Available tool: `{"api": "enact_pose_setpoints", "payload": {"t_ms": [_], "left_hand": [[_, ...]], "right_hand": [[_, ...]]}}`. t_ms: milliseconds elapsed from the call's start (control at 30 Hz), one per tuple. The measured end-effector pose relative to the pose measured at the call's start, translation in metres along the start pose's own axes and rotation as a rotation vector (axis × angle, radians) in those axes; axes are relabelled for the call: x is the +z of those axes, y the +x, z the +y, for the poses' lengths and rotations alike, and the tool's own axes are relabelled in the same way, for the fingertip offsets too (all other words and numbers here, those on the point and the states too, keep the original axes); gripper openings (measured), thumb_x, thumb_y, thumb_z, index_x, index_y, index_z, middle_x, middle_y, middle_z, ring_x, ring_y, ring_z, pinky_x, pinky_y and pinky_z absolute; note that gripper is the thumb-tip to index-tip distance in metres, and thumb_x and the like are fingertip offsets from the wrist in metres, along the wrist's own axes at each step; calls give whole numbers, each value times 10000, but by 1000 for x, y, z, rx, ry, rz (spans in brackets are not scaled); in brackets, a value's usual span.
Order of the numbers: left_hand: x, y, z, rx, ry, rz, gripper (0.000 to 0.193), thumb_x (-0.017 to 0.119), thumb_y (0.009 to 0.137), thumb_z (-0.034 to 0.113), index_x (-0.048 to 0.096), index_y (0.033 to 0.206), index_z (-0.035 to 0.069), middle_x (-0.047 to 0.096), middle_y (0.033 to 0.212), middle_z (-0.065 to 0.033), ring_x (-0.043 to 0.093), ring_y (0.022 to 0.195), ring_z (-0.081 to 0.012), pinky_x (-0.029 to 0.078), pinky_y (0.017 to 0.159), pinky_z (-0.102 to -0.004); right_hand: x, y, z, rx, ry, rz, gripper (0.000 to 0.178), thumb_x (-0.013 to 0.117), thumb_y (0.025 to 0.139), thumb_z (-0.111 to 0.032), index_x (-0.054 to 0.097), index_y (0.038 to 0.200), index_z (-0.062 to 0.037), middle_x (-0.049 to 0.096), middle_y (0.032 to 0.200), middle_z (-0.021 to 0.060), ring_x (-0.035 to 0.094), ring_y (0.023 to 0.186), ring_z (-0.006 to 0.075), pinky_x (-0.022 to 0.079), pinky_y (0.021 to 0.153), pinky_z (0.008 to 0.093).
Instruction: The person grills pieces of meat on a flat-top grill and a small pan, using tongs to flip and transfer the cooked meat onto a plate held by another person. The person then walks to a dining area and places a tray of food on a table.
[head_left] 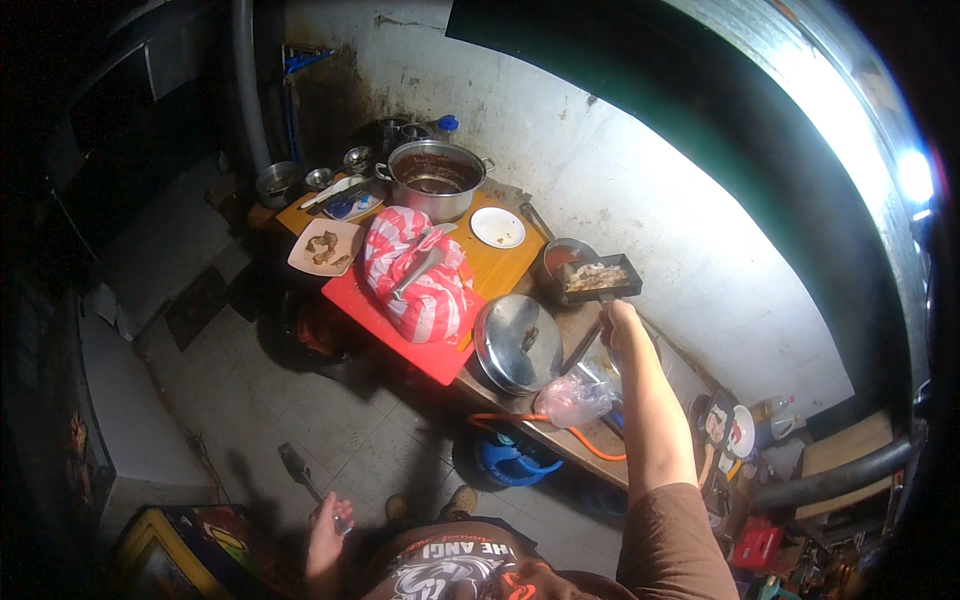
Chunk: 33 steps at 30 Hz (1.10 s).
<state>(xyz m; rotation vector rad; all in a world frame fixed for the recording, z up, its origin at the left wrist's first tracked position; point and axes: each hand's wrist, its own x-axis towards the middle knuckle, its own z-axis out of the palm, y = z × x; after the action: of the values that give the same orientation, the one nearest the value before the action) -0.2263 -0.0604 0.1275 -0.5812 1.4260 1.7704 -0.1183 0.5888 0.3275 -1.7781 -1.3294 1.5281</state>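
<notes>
My right arm reaches out over the table, and my right hand [617, 322] is closed around the handle of a small dark rectangular frying pan [628, 287]. Pale pieces of food [594, 275] lie in it; what they are I cannot make out. The pan is beside a saucepan [556, 262] with reddish contents and partly overlaps it. Down at the lower left, my left hand [326, 528] grips a spatula [305, 474] by its handle, its flat dark head pointing up and away over the floor.
A lidded pot [518, 345] stands near the table edge, next to a red cutting board [440, 358] bearing a red-and-white striped bag [405, 265]. Behind are a large open pot [430, 205], a white plate [497, 227] and a square dish [325, 247]. An orange hose [590, 445] hangs along the edge.
</notes>
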Motion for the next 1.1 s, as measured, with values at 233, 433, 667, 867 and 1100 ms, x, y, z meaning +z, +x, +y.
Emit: {"api": "enact_pose_setpoints", "payload": {"t_ms": [233, 433, 667, 867, 1100], "left_hand": [[-8, 7, 15, 7, 16, 38, 292, 677, 910, 399, 564, 879, 131, 662, 892, -45, 633, 809, -184, 506, 624, -361], [-10, 12, 17, -8, 40, 38, 293, 676, 911, 401, 563, 885, 131, 666, 897, -44, 631, 799, -181, 505, 624, -365], [-23, 15, 18, -17, 53, 17, 307, 671, 910, 418, 561, 916, 132, 652, 932, -44, 616, 846, -186, 493, 668, -369], [-29, 17, 19, -24, 57, -9, 320, 671, 906, 431, 561, 923, 132, 649, 952, -48, 612, 876, -193, 491, 686, -372], [-27, 26, 10, -47, 102, -16, 318, 668, 910, 424, 572, 945, 122, 665, 954, -57, 625, 877, -194, 502, 676, -373]], "right_hand": [[-1, 2, -4, 30, -36, -58, 230, 525, 937, -196, 546, 728, -102, 416, 582, 4, 334, 449, 152, 215, 429, 342], [4, 0, -3, -6, -26, -3, 266, 519, 915, -180, 477, 661, -115, 384, 545, 10, 296, 418, 146, 203, 411, 346], [9, 2, -4, 11, -125, 51, 212, 530, 901, -154, 510, 695, -109, 445, 587, 20, 369, 455, 150, 240, 418, 341], [8, 4, -7, 38, -145, 83, 260, 584, 918, -208, 573, 674, -120, 445, 590, -3, 373, 444, 141, 247, 402, 339], [-12, 10, 23, 114, 248, -101, 229, 511, 955, -231, 515, 742, -147, 448, 536, -36, 386, 440, 136, 285, 430, 334]]}}
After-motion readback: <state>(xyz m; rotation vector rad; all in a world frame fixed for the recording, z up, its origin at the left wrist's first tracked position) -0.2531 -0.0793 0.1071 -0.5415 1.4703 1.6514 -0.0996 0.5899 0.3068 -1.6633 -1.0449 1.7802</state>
